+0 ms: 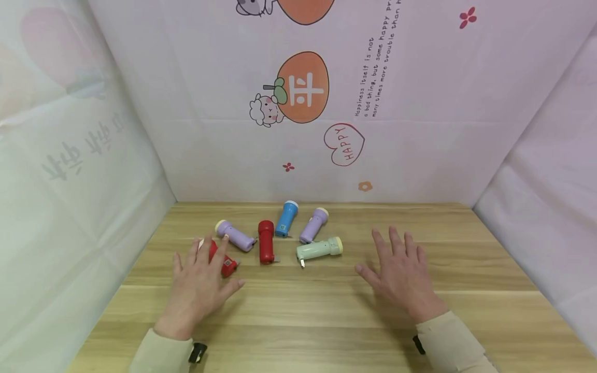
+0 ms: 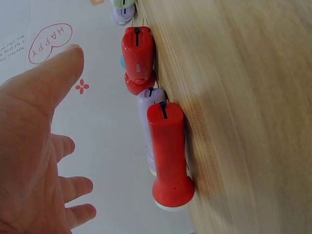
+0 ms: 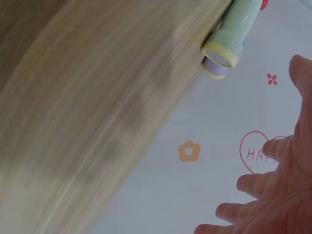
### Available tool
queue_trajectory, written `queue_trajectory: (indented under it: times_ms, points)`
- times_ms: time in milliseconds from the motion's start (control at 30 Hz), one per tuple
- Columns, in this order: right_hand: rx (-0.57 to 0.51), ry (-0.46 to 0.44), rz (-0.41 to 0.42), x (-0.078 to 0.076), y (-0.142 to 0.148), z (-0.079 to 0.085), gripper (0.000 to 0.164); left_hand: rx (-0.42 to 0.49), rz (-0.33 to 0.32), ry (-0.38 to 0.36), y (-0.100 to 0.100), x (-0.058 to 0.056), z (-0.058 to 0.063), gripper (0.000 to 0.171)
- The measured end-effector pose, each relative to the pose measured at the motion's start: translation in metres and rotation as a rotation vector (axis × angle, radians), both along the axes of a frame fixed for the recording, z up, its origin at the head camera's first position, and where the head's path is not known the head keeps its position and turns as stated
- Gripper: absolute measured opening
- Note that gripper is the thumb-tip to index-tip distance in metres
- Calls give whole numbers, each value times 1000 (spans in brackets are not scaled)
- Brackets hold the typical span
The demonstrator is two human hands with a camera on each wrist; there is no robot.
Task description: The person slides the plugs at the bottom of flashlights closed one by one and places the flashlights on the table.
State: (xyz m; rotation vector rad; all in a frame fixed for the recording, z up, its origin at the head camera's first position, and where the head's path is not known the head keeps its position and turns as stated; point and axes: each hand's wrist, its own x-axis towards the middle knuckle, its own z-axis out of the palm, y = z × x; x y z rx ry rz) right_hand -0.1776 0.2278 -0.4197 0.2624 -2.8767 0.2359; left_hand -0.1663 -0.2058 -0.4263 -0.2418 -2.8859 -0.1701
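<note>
My left hand (image 1: 198,287), fingers spread, hovers above the near-left red flashlight (image 1: 228,266) and hides part of it. In the left wrist view that red flashlight (image 2: 168,146) has a white rim and lies apart from the fingers. A purple flashlight (image 1: 236,237) is just beyond the fingertips, and another red flashlight (image 1: 266,242) lies to their right. Behind are a blue flashlight (image 1: 286,219) and a second purple one (image 1: 314,226). My right hand (image 1: 403,274) is spread and holds nothing. Nearest to it lies a pale green flashlight (image 1: 319,249) with a metal plug folded out.
All the flashlights lie on a wooden table (image 1: 298,321). A printed white cloth (image 1: 210,145) stands along the back edge, with more cloth on the left (image 1: 70,207) and right sides (image 1: 555,181).
</note>
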Motion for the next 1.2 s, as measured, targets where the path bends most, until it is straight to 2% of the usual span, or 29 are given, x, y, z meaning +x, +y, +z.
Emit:
queue_trajectory:
  times_ms: [533,1200]
  points:
    - [2,6,2,0,-2,2,92,-12,-13,-49,-7,0,2,93]
    - [19,14,0,2,-4,1,95,-30,-34,-63,-13,-3,0,79]
